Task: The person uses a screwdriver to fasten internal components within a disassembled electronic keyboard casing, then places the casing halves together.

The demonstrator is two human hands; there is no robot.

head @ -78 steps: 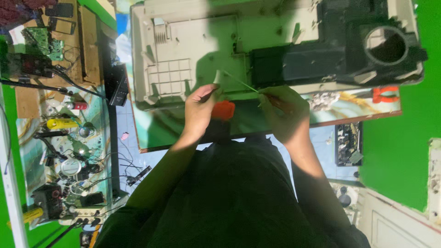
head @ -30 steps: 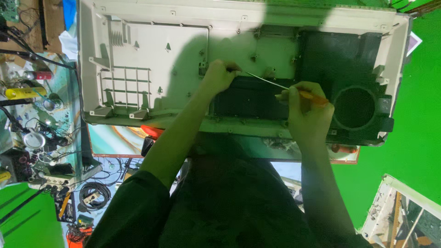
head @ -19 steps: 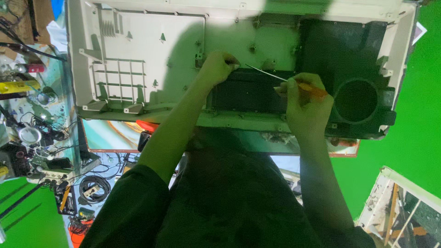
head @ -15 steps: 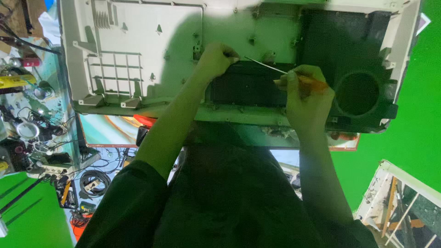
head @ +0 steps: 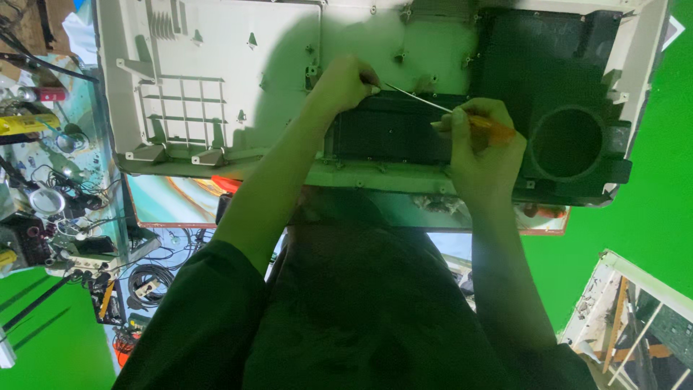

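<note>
A large white plastic housing (head: 216, 58) lies in front of me, with a dark inner section (head: 548, 65) and a round opening (head: 568, 142) on its right side. My right hand (head: 480, 155) grips the orange handle of a thin screwdriver (head: 415, 98). Its metal shaft slants up and left across a dark ribbed panel (head: 390, 130). My left hand (head: 343, 83) pinches the shaft near its tip, at the panel's upper left corner. Both forearms reach up from my dark-clothed body.
A cluttered bench (head: 65, 180) at the left holds coiled wires, small tools and a yellow item (head: 25, 124). A colourful board (head: 173, 202) lies under the housing. Green backdrop (head: 650, 180) fills the right, and a white frame (head: 628, 303) stands at the lower right.
My hands have moved from the housing's near edge onto the dark ribbed panel. Over the last second they hold the same pose on the screwdriver while the view closes in.
</note>
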